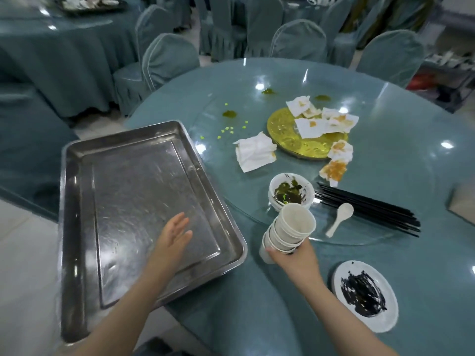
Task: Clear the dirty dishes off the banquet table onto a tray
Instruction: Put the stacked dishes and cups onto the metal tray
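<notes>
The right hand (295,258) grips a stack of nested white cups (289,231) low on its side, tilted to the right, just above the table (411,124) edge and right of the tray (77,227). The left hand (174,235) is open, palm down and fingers spread, over the tray's near right part; whether it touches the metal I cannot tell. The tray is bare and overhangs the table's left edge.

The step in hand looks like moving the cups onto the tray. To do it well, bring the stack upright first, since the top cups could slide out at this tilt. Set it down in a far corner, against the rim, so room is left for the flat pieces. The left hand would do best pressing on the tray's table side, as weight on the overhanging part may tip it.

Still on the table: a stack of bowls (291,194) with dark sauce, a smeared plate (365,295) near right, a spoon (339,218), black chopsticks (372,210), a gold plate (303,137) and soiled napkins (254,151).
</notes>
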`<state>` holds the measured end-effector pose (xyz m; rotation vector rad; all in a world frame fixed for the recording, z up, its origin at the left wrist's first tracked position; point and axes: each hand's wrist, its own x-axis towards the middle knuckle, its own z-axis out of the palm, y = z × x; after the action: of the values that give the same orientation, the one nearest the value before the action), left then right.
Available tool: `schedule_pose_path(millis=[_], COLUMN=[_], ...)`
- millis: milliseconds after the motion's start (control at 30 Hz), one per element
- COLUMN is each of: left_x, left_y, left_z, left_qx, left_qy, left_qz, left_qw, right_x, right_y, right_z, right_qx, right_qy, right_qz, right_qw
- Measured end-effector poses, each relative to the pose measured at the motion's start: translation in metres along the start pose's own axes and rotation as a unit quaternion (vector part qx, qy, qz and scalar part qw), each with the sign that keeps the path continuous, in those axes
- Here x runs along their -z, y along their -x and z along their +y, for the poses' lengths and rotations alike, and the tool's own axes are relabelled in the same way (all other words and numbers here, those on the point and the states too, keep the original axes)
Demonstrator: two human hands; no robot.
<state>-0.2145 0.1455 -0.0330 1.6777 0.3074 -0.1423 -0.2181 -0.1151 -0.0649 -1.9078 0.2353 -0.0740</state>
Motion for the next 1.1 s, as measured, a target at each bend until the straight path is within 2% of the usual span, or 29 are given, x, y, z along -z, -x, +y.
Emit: schedule_pose_path(millis=[100, 167, 300, 400, 600, 767, 867, 933, 1100], left_x=[0.002, 0.002, 0.005, 0.013, 0.034, 0.045, 0.051, 0.052, 0.043], left_y=[0.008, 0.015, 0.029, 0.036, 0.036, 0.032, 0.028, 0.025, 0.012], left_z=[-0.004, -0.004, -0.004, 0.002, 0.012, 0.014, 0.012, 0.012, 0.015], left_qx=[0.006, 0.011, 0.024, 0.031, 0.036, 0.049, 0.063, 0.068, 0.067], left_qy=[-0.014, -0.01, -0.011, -0.002, -0.002, -0.018, -0.032, -0.044, -0.076], left_qz=[0.032, 0.057, 0.083, 0.099, 0.126, 0.113, 0.104, 0.09, 0.052], left_qw=[0.999, 0.998, 0.996, 0.995, 0.991, 0.992, 0.992, 0.993, 0.993], right_x=[-0.008, -0.021, -0.054, -0.08, -0.117, -0.13, -0.132, -0.13, -0.105], right_y=[-0.008, -0.014, -0.026, -0.038, -0.052, -0.047, -0.047, -0.048, -0.055], right_z=[-0.027, -0.041, -0.047, -0.043, -0.039, -0.025, -0.022, -0.02, -0.022], right_qx=[0.082, 0.063, -0.009, -0.012, 0.037, 0.067, 0.061, 0.062, 0.015], right_qy=[-0.056, -0.063, 0.055, 0.153, 0.324, 0.389, 0.39, 0.371, 0.247], right_qz=[-0.049, -0.066, -0.15, -0.186, -0.182, -0.129, -0.104, -0.114, -0.13], right_qw=[0.994, 0.994, 0.987, 0.971, 0.928, 0.91, 0.913, 0.919, 0.96])
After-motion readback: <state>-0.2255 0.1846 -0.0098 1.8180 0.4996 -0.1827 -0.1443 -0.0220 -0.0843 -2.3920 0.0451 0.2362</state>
